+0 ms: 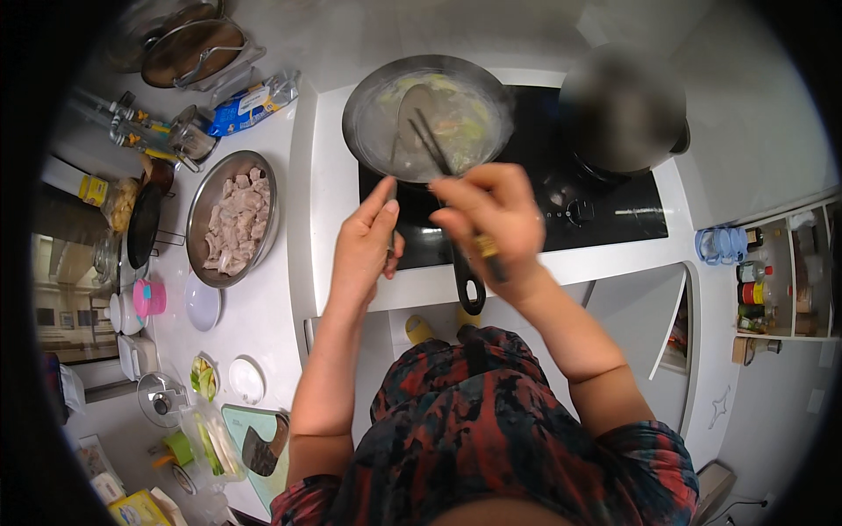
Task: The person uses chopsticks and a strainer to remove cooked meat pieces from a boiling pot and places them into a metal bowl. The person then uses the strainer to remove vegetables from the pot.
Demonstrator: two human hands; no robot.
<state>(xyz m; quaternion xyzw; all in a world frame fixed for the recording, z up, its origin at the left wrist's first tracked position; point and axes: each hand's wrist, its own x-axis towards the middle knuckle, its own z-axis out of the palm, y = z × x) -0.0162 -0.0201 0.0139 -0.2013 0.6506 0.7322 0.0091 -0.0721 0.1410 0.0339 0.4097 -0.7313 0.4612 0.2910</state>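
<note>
A steaming wok (356, 98) stands on the black cooktop (526, 223), holding cloudy liquid with pale green pieces in it. My left hand (368, 240) grips the handle of a metal ladle or skimmer (417, 108), whose round head is over or in the liquid; steam blurs which. In my right hand (500, 210) is a pair of dark chopsticks (431, 141) with gold-coloured upper ends. Their tips lie across the ladle's head in this view. Below the right hand, the wok's black handle (464, 276) points towards me.
Left of the wok, a steel bowl (273, 243) holds pale meat chunks (238, 220). A covered pot (621, 112) stands at the cooktop's right. A cleaver (263, 454) lies on a green cutting board (247, 421) at lower left. An under-counter cabinet door (638, 315) stands ajar.
</note>
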